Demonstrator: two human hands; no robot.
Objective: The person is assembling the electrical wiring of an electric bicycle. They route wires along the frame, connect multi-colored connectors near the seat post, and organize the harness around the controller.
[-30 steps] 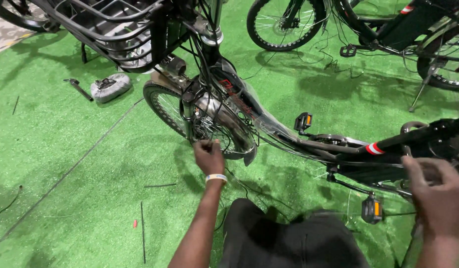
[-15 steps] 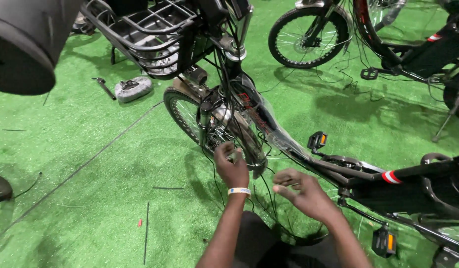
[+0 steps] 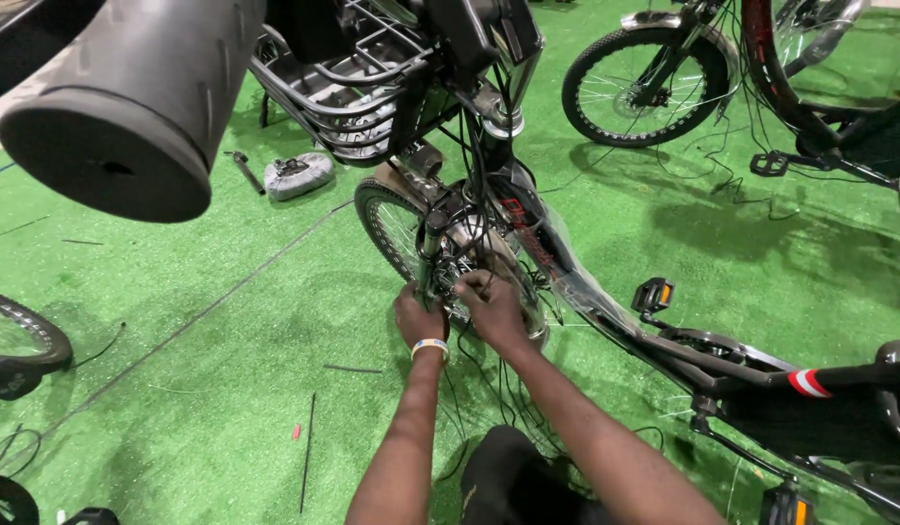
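Note:
A black bicycle stands in front of me on green turf, its front wheel (image 3: 396, 228) turned toward me. Both my hands are at the wheel's hub, low on the fork (image 3: 428, 255). My left hand (image 3: 418, 316), with a pale wristband, grips the lower fork end beside the hub. My right hand (image 3: 491, 306) is closed on the wires and hub parts just right of it, fingers curled. A bundle of black cables (image 3: 477, 185) runs down from the handlebar area to the hub. What exactly the fingers pinch is hidden.
A large black handlebar grip (image 3: 129, 107) looms at upper left. A wire basket (image 3: 357, 73) sits above the wheel. A grey pouch (image 3: 299, 175) and a tool lie on the turf behind. Another bicycle's wheel (image 3: 644, 87) stands at back right; a pedal (image 3: 654, 294) juts right.
My right hand came in from the right frame to the hub and now meets the left hand there. My head moved closer and lower toward the wheel.

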